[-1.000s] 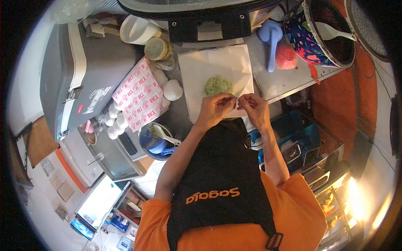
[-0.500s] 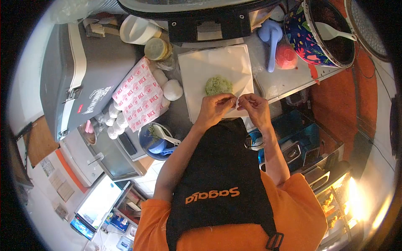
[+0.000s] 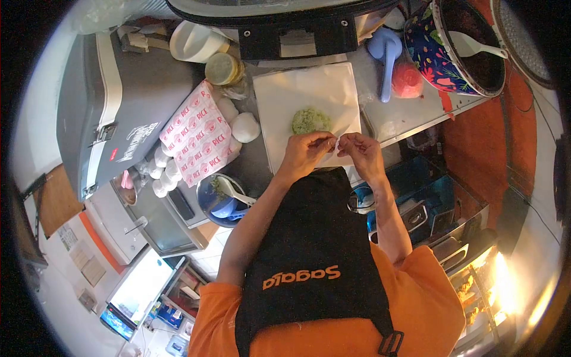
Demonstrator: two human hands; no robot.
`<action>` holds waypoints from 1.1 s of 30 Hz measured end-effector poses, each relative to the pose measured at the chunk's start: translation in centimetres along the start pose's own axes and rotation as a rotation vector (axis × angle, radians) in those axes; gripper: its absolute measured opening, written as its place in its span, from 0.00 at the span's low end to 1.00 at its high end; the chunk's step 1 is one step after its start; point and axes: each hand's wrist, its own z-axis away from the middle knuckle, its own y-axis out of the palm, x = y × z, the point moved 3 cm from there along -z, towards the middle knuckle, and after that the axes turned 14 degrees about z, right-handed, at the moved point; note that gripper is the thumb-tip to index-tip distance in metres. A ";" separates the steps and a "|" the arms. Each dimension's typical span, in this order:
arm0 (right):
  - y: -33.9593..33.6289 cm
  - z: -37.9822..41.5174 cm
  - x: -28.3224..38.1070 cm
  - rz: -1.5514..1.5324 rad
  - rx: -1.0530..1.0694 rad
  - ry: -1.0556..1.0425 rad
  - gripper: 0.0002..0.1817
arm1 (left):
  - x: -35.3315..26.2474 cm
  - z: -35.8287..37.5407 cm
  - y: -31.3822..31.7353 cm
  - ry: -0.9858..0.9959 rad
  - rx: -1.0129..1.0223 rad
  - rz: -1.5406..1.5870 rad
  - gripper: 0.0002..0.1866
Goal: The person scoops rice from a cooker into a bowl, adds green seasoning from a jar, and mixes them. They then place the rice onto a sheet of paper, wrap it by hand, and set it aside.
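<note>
We are pinching the near edge of the paper [image 3: 309,98] with our left hand [image 3: 306,152] and right hand [image 3: 364,153], fingertips closed on it. The green patty [image 3: 310,121] is lying on the paper just beyond our hands.

Whatever the left hand [image 3: 305,153] and right hand [image 3: 364,153] pinch between their fingertips, just below the green mound [image 3: 310,121], is too small to identify. The flowered pot [image 3: 458,47] is cut off at the top edge.
</note>
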 end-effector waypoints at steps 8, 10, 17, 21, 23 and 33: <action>0.1 0.6 1.3 0.205 -0.081 -0.030 0.15 | -0.6 0.0 0.5 0.120 0.021 -0.089 0.11; 0.1 0.5 0.5 0.204 -0.086 -0.031 0.14 | -0.8 0.0 0.6 0.147 0.037 -0.145 0.11; 0.3 0.9 -0.3 0.053 -0.073 0.019 0.12 | 0.3 0.0 0.9 0.069 0.022 -0.113 0.11; 0.5 0.7 -1.3 -0.078 -0.024 0.044 0.14 | 2.3 -0.3 0.8 -0.077 0.043 0.177 0.11; 0.7 0.8 -1.3 -0.191 0.015 0.089 0.14 | 2.0 -0.1 0.8 -0.088 0.035 0.221 0.11; 0.5 0.9 -1.1 0.033 -0.003 0.039 0.14 | 1.9 -0.1 0.6 -0.029 0.109 0.038 0.11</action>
